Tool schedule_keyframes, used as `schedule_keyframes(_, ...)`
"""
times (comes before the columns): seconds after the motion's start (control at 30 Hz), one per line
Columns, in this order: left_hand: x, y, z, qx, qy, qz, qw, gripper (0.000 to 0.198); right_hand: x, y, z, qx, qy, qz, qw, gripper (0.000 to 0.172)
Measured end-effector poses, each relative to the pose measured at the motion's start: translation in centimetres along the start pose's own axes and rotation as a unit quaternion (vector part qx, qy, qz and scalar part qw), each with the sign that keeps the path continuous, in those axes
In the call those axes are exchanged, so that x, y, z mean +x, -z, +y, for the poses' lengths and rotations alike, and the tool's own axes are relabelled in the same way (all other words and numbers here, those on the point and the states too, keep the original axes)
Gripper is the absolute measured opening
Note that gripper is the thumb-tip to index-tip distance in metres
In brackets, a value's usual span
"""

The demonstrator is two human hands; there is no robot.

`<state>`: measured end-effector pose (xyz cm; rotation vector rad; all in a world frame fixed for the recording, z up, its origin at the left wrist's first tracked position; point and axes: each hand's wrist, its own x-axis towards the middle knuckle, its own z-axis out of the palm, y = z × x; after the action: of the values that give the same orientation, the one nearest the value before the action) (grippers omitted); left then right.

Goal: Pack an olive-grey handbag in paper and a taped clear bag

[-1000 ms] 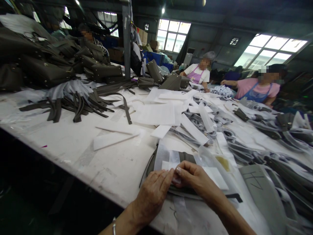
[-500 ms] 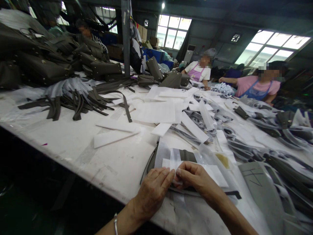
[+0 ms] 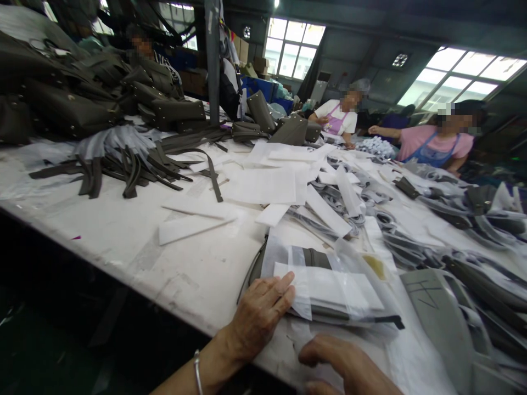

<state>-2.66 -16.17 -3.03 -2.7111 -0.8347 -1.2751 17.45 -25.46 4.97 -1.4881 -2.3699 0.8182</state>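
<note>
A dark olive bag lies flat at the table's front edge, partly wrapped in translucent white plastic. A folded white foam sheet rests on top of it, with a clear strip across. My left hand lies on the left end of the foam and bag, fingers stretched out and pressing down; a metal bangle circles that wrist. Just in front of the bag, my right hand hovers apart from it, thumb and fingers spread, nothing visible in them. A dark strap end sticks out at the bag's right.
Loose white foam sheets lie mid-table. Dark straps and piled bags occupy the left. Wrapped straps and a grey marked panel are at right. A metal post stands behind; two co-workers work across the table, another back left.
My right hand has let go of the clear strip and drawn back toward me, off the bag. My left hand stays on the bag's left end.
</note>
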Motion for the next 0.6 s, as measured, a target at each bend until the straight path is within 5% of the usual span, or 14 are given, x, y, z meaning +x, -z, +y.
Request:
schedule_keyframes(0.07, 0.0, 0.0, 0.0, -0.01, -0.004, 0.002, 1.0, 0.031, -0.5, -1.3, 1.2, -0.154, 0.125, 0.069, 0.978, 0.03)
schedule_keyframes(0.13, 0.0, -0.1, -0.1, -0.019, -0.003, -0.004, 1.0, 0.032, -0.8, -2.6, 2.5, -0.298, 0.207, 0.112, 0.925, 0.031)
schedule_keyframes(0.27, -0.2, -0.1, -0.1, -0.011, -0.001, -0.01, 1.0, 0.033, -1.4, -4.1, 3.9, -0.428, 0.239, 0.138, 0.861, 0.039)
schedule_keyframes(0.37, -0.2, -0.1, 0.0, -0.001, 0.001, -0.007, 1.0, 0.033, -1.6, -4.4, 3.8, -0.388, 0.245, 0.174, 0.871, 0.037)
schedule_keyframes(0.6, -0.4, -0.2, -0.1, -0.016, -0.001, -0.026, 1.0, 0.033, 1.9, -5.8, 0.7, -0.067, 0.205, 0.223, 0.951, 0.026)
